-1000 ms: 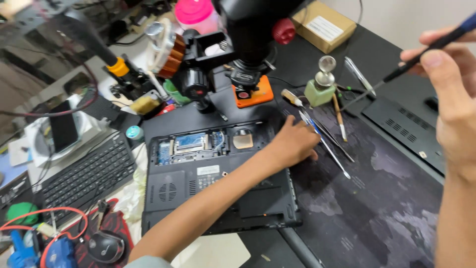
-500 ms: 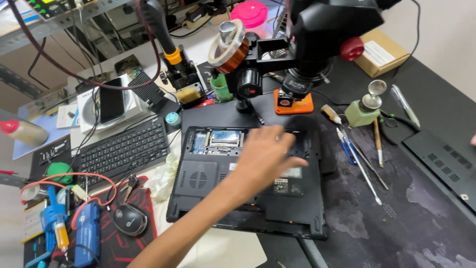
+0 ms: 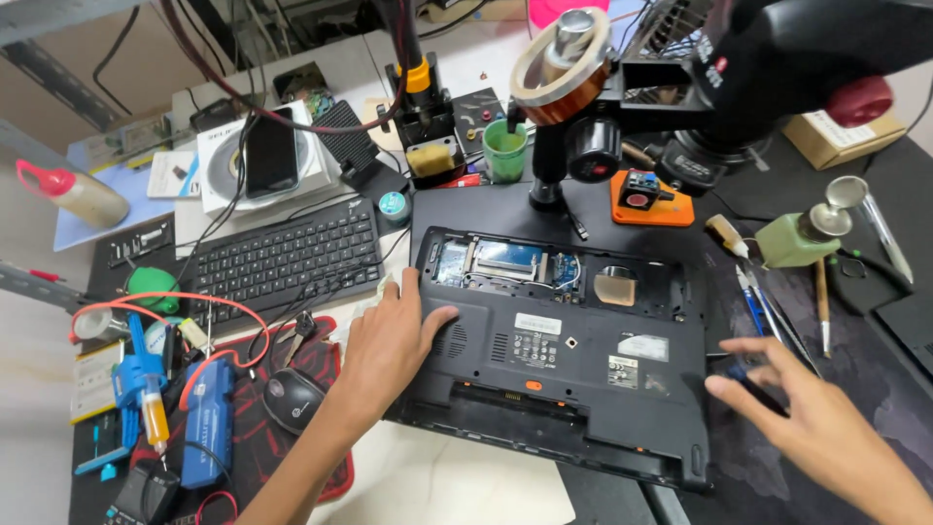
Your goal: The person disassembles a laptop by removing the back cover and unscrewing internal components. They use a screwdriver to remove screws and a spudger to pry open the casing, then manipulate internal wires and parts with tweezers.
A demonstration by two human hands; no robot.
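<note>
A black laptop lies upside down on the bench with its memory bay uncovered. My left hand grips the laptop's left edge, thumb on the vent grille, fingers around the side. My right hand hovers by the laptop's right edge with fingers spread; a small dark blue-handled tool lies under its fingertips, and I cannot tell if the fingers touch it. Several thin tools lie just beyond that hand.
A black microscope head hangs over the back of the laptop. A keyboard, a mouse, red wires and blue tools crowd the left. A green dispenser bottle and an orange block stand at the right.
My left hand slid from the laptop's middle to its left edge. My right hand, out of view half a second ago, came down beside the laptop's right edge. The view shifted left.
</note>
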